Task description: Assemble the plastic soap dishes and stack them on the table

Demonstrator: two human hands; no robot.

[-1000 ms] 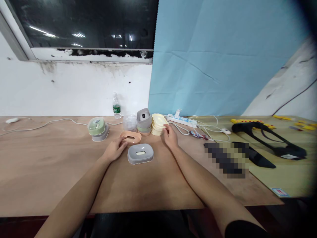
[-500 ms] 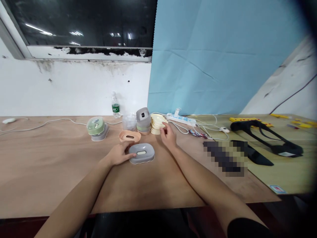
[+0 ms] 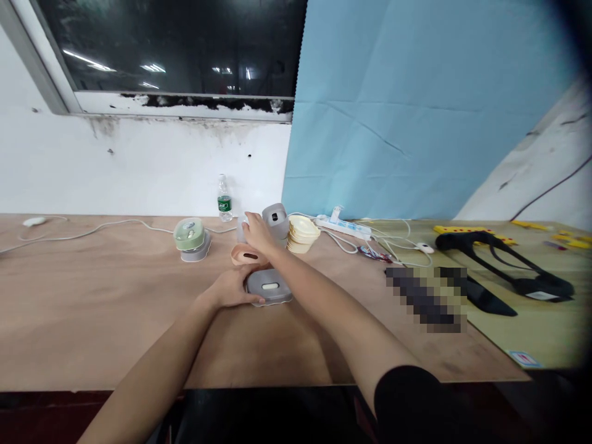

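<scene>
My left hand (image 3: pixel 230 288) grips the left end of a grey oval dish (image 3: pixel 269 287), its thumb along the near edge and its fingers at the far side. A pale strip shows in the dish's middle slot. My right hand (image 3: pixel 258 233) crosses above the dish, fingers curled at the clear plastic containers (image 3: pixel 240 229), which it partly hides. Just behind the dish sits a peach oval piece (image 3: pixel 240 254) with a slot. To the right of my right hand are stacked grey pieces (image 3: pixel 276 217) and a stack of cream-yellow pieces (image 3: pixel 303 233).
A green-topped box on a grey base (image 3: pixel 189 235) stands at the left. Behind are a water bottle (image 3: pixel 224 200) and a white power strip (image 3: pixel 345 228) with cables. Black straps (image 3: pixel 509 259) and yellow items (image 3: pixel 573 239) lie on the right.
My right hand has left the yellow stack and moved left to the clear containers. My left hand has closed further around the grey dish's end. The view has shifted slightly.
</scene>
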